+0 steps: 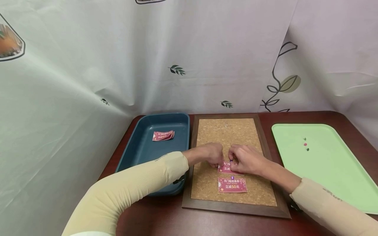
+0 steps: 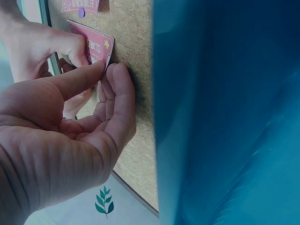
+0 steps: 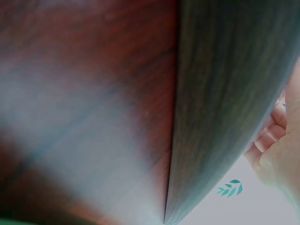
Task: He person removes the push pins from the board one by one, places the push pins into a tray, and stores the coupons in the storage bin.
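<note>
Between finger and thumb, my left hand pinches the left end of a red printed coupon, lying on a wood-framed corkboard. The left wrist view shows that end of the coupon lifted off the cork. My right hand is at the coupon's top edge, pinching a small push pin, of which only a bluish-purple bit shows; its fingers cover the coupon's right part. Just below, another red coupon lies flat with a purple push pin at its top middle.
Left of the board, a dark blue tray holds a small stack of red coupons. To the right, a light green tray carries several small pins. Clear pins sit near the board's top. Patterned cloth hangs behind the table.
</note>
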`<state>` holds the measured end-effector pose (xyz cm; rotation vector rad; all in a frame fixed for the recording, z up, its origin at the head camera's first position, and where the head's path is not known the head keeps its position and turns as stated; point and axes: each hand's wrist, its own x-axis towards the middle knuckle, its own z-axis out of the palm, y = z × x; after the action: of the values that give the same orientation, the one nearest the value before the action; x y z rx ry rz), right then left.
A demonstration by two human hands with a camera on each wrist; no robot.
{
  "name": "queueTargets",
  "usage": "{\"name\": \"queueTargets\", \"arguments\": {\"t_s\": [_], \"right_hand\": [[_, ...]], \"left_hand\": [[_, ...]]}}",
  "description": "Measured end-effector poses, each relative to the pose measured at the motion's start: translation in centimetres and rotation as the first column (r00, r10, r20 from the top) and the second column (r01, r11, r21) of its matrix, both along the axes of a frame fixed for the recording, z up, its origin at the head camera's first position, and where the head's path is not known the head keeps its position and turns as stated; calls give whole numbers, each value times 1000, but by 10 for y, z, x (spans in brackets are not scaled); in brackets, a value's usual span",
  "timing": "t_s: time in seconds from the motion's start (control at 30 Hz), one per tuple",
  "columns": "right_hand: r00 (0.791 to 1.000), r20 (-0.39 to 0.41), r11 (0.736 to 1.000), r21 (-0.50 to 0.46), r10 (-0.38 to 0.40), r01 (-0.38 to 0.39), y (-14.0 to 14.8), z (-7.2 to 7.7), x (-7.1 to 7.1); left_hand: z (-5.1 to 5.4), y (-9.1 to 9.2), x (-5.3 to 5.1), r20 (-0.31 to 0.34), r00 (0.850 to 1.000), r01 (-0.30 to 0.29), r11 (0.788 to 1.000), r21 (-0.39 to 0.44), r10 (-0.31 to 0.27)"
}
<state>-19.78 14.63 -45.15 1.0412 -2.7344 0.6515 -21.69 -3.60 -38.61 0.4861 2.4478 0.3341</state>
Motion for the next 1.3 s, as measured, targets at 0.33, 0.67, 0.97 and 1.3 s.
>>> {"name": "queueTargets", "arguments": {"t_s": [0.33,0.67,0.97,1.3], "right_hand": [[1000,20,1000,-14,-1,2,0,1,1],[999,48,999,-43,0,2,1,2,0],[998,64,993,-120,7,0,4,3,-2],[991,133,979,-203,4,23,9,6,1]], "left_hand": [[1,0,1,-3,1000,-4,1000,-9,4],[0,1,0,17,1000,-16,1000,5,16],[1,1,0,15,1000,-20,1000,-8,20],[1,-5,-3,3,995,103,995,-9,-103]]}}
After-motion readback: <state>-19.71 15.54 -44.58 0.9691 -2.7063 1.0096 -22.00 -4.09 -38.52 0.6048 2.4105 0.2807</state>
